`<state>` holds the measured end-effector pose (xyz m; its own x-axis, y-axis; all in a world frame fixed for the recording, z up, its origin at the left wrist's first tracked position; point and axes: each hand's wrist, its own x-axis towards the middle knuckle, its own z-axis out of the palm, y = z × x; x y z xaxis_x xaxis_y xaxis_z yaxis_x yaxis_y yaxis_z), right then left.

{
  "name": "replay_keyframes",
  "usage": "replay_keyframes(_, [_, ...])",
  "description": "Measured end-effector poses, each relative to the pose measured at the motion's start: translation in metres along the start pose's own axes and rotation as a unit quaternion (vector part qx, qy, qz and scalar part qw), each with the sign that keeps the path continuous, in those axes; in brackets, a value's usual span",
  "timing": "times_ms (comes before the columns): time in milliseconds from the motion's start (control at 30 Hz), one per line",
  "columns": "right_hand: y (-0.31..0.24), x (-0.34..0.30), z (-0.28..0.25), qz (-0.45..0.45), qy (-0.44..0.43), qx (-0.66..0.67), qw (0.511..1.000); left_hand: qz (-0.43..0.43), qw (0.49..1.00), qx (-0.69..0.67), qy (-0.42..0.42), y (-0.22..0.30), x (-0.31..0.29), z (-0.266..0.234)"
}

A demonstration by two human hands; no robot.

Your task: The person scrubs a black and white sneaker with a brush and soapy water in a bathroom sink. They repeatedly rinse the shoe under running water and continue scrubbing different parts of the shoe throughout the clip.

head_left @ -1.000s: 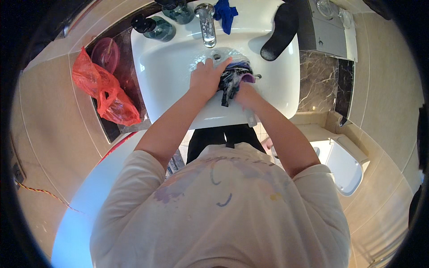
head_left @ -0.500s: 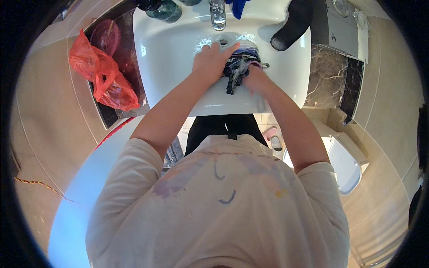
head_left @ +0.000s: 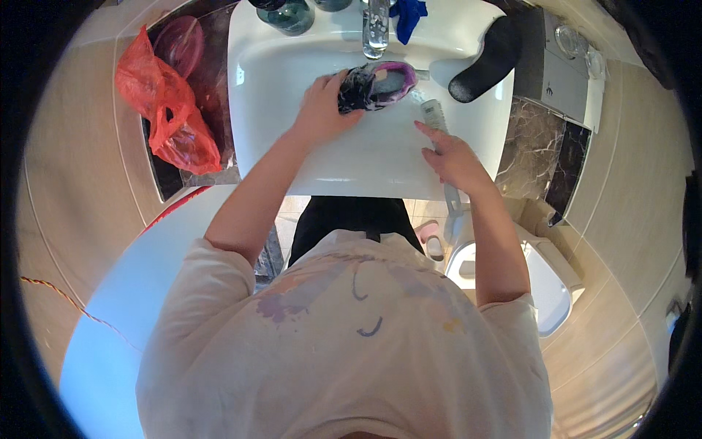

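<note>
A dark shoe point(head_left: 357, 89) with a purple-lined opening and streaks of white lather is held over the white sink point(head_left: 292, 164), below the tap. My left hand point(head_left: 319, 111) grips one end of it, thumb on the near side and fingers beyond. To the right, apart from the shoe, my right hand point(head_left: 455, 162) is closed around a pale brush point(head_left: 433, 113). The brush head points away from me, and its handle point(head_left: 453, 199) sticks out below the hand past the sink's front edge. The bristles are not clearly visible.
The metal tap point(head_left: 376, 33) stands at the back, beside a blue cloth point(head_left: 408, 18) and a green glass jar point(head_left: 294, 18). A black insole point(head_left: 491, 60) leans over the right rim. Left lie a red plastic bag point(head_left: 164, 102) and a pink bowl point(head_left: 180, 45).
The shoe has turned so its opening shows, and moved slightly left and away from me. My right hand has drawn back from it to the right, and the brush has come into view.
</note>
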<state>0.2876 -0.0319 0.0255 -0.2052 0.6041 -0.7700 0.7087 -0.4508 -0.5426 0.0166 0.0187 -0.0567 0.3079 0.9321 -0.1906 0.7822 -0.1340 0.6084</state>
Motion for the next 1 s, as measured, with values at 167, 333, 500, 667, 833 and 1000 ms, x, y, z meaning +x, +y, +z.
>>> replay_keyframes(167, [0.016,0.025,0.005,-0.031,0.121,0.058,0.991,-0.301,0.851,-0.430,-0.007,0.019,-0.033,0.033])
replay_keyframes(333, [-0.012,0.082,-0.006,-0.090,0.259,-0.126,0.953,-0.508,0.563,-0.644,-0.104,0.064,-0.013,0.054])
replay_keyframes(500, [-0.032,0.097,0.002,-0.024,0.227,-0.210,0.951,-0.459,0.639,-0.617,-0.029,0.053,0.001,0.077])
replay_keyframes(667, [-0.025,0.081,0.013,0.008,0.120,-0.107,0.987,-0.380,0.793,-0.472,0.060,0.036,-0.025,0.049])
replay_keyframes(833, [-0.009,0.075,0.054,0.058,0.008,0.203,0.978,-0.287,0.911,-0.287,0.077,0.045,-0.042,-0.013])
replay_keyframes(1000, [-0.035,0.062,0.081,0.087,-0.101,0.480,0.867,-0.220,0.960,-0.144,0.098,0.035,-0.048,-0.030])
